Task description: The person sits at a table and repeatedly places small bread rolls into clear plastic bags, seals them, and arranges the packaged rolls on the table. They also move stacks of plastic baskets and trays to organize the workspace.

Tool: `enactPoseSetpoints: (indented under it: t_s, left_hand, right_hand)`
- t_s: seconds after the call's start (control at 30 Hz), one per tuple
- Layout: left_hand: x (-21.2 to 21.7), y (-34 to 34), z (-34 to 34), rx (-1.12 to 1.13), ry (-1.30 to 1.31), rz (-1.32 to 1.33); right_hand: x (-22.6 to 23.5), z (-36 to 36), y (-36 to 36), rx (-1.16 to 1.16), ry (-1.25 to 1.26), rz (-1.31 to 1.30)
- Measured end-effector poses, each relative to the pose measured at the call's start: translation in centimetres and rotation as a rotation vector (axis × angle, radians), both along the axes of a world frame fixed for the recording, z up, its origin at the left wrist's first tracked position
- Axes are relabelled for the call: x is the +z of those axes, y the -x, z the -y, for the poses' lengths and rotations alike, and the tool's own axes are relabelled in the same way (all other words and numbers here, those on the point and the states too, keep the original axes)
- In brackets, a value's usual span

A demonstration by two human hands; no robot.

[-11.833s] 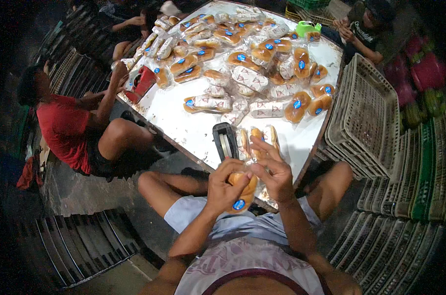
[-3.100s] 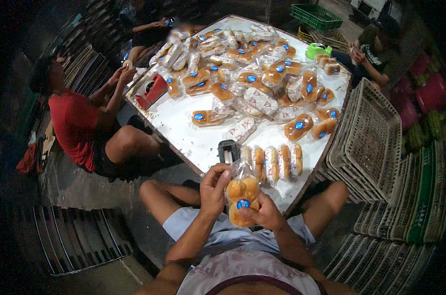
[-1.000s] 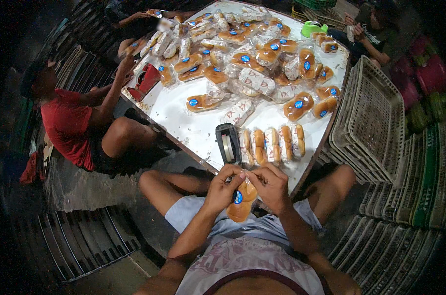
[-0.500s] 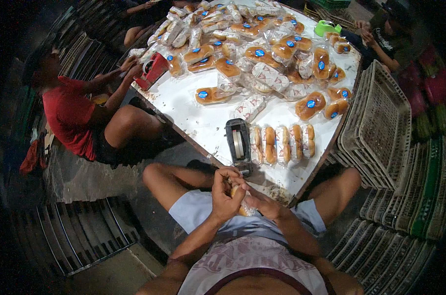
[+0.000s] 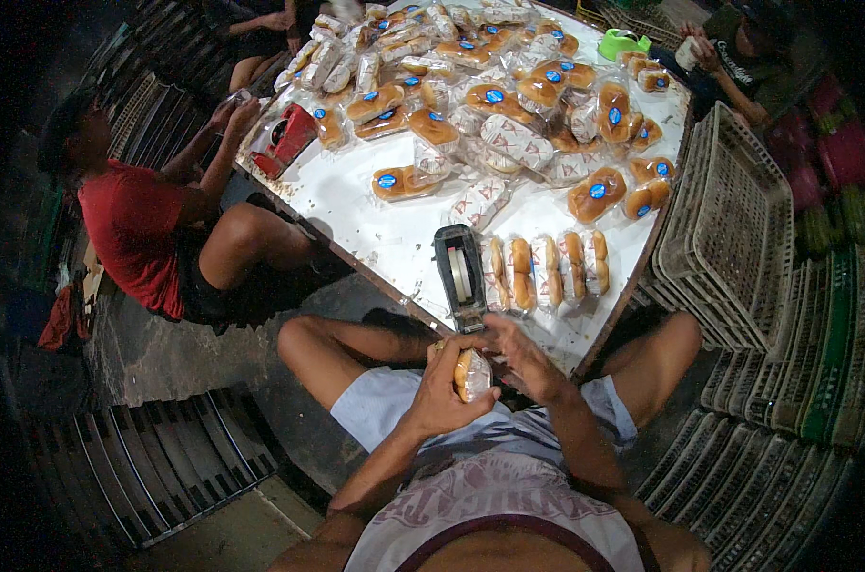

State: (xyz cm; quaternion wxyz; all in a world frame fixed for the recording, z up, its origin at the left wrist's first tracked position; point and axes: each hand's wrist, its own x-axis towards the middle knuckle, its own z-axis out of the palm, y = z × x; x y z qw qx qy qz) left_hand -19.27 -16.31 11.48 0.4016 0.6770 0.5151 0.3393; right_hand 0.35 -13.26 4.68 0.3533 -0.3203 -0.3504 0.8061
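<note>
My left hand (image 5: pixel 442 389) is closed around a bread roll (image 5: pixel 471 376) in clear plastic wrap, held over my lap by the table edge. My right hand (image 5: pixel 529 364) is just right of the roll, its fingers loosely stretched and a little blurred. Their tips reach toward the front end of a black tape dispenser (image 5: pixel 444 257), which stands at the table's near corner; whether they touch tape is too blurred to see. Beside the dispenser, several wrapped rolls (image 5: pixel 521 275) stand on edge in a row.
A heap of wrapped rolls (image 5: pixel 508 143) covers the far part of the white table (image 5: pixel 346 205). A red tape dispenser (image 5: pixel 284 140) and a person in red (image 5: pixel 132 224) are at left. Another person (image 5: pixel 737 67) sits at far right. Stacked crates (image 5: pixel 737 229) stand at right.
My hands were together around the roll. Now my right hand has come off it and moved up toward the tape dispenser, while my left keeps hold of the roll.
</note>
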Motion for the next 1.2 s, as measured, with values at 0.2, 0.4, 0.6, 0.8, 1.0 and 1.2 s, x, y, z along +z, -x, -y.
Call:
enactPoseSetpoints:
  t_s: [0.2,0.4,0.6,0.8,1.0,1.2]
  left_hand:
    - [-1.0,0.8,0.9,0.079,0.163,0.178]
    - [0.4,0.8,0.3,0.021,0.052,0.024]
    - [0.3,0.4,0.8,-0.030,0.053,0.001]
    - [-0.3,0.0,0.7,-0.084,0.039,-0.007]
    - [-0.3,0.3,0.9,-0.062,0.055,0.004]
    - [-0.5,0.9,0.8,-0.010,0.091,-0.051]
  right_hand:
    - [-3.3,-4.4,-1.1,-0.375,-0.307,0.711]
    - [-3.2,-4.6,2.3,-0.208,-0.340,0.763]
    - [-4.0,-4.6,3.8,-0.192,-0.505,0.871]
    - [-4.7,-5.7,4.2,-0.162,-0.584,0.946]
    - [-4.3,-5.1,3.9,-0.192,-0.352,0.743]
    - [-0.9,-2.5,4.4,-0.218,-0.370,0.600]
